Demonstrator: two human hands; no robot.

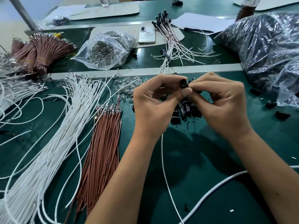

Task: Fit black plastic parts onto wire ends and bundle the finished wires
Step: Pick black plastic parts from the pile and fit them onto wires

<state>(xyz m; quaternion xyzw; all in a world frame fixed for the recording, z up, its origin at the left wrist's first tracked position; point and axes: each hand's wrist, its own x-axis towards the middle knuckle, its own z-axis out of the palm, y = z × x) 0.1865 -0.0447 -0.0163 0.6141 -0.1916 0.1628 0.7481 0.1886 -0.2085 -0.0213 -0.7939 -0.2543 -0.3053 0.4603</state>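
Left hand (153,107): thumb and forefinger pinched on the black part (183,84), held up over the mat, open bore turned toward the camera, likely so the socket can be seen while the wire goes in.
Right hand (221,102): fingertips closed against the same part from the other side; what they pinch is hidden, probably the wire end.
White wire (163,159): hangs from under the left palm down toward the near edge; its upper end is hidden by the hands.
Loose parts (186,110): black heap on the mat directly below the hands, kept within easy reach.
White stock (64,126): long fanned sheaf left of the hands, terminal ends pointing away.
Brown stock (103,143): straight sheaf between white stock and left arm.
Finished wires (169,38): loose group with black ends, far side, not yet bundled.
Clear bag (105,49): open mouth, holds small clear pieces.
Big bag (267,46): at right, crumpled, full of black pieces.
Brown bundles (40,49): banded, far left.
Phone (146,35): face down beyond the clear bag.
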